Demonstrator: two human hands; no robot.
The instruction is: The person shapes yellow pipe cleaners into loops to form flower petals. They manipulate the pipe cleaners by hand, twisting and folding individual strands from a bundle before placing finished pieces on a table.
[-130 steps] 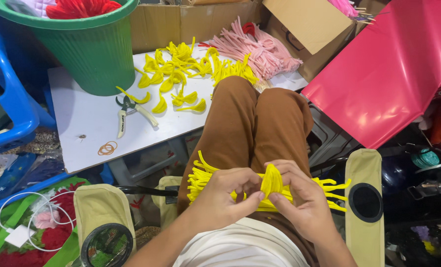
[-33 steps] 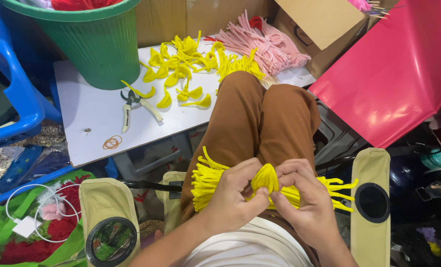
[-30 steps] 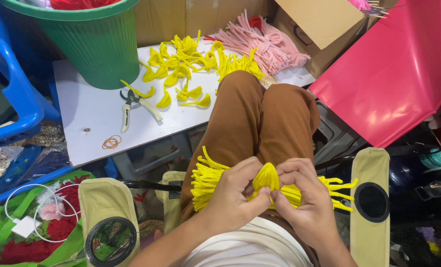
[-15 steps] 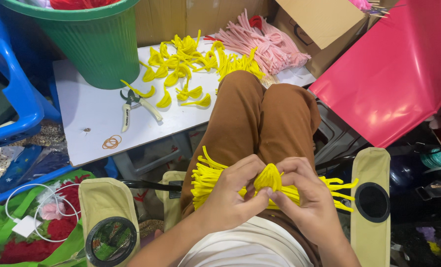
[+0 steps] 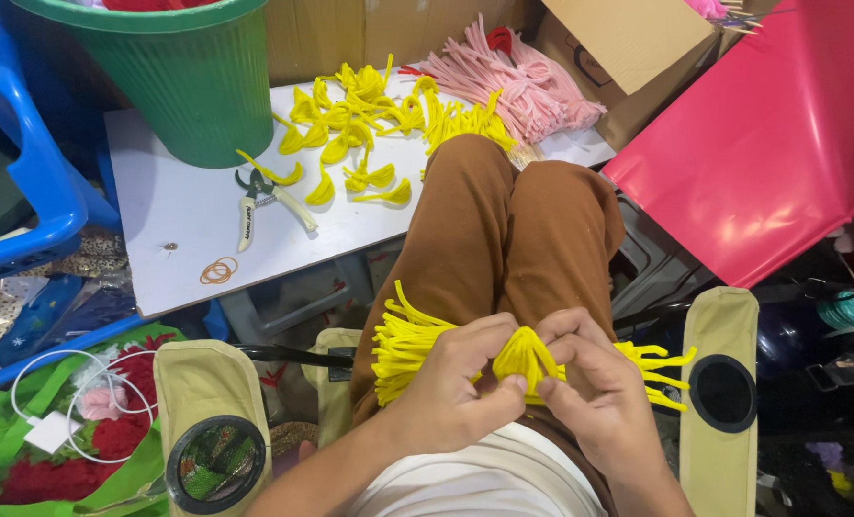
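Bundle of fuzzy stems point(image 5: 408, 345) on the lap: bright yellow. Folded petal shapes point(image 5: 350, 124) on the surface point(image 5: 159, 201): yellow; surface white. Second heap of stems point(image 5: 523, 86): pale pink. Ribbed bucket point(image 5: 192, 81): green, with red contents. Trousers point(image 5: 504, 230): brown; shirt point(image 5: 475, 479): white. Glossy sheet point(image 5: 772, 144): red-pink. Cutters point(image 5: 255, 206): cream handles, black head. Rubber bands point(image 5: 218, 271): orange. Chair arms point(image 5: 207, 402): beige, with 2 black cup rings. Crate point(image 5: 25, 163): blue. Box point(image 5: 628, 48): tan cardboard.

Bucket point(image 5: 192, 81) on board point(image 5: 159, 206), far left; cutters point(image 5: 255, 206) before it, rubber bands point(image 5: 218, 271) nearer; folded loops point(image 5: 350, 124) right of bucket.
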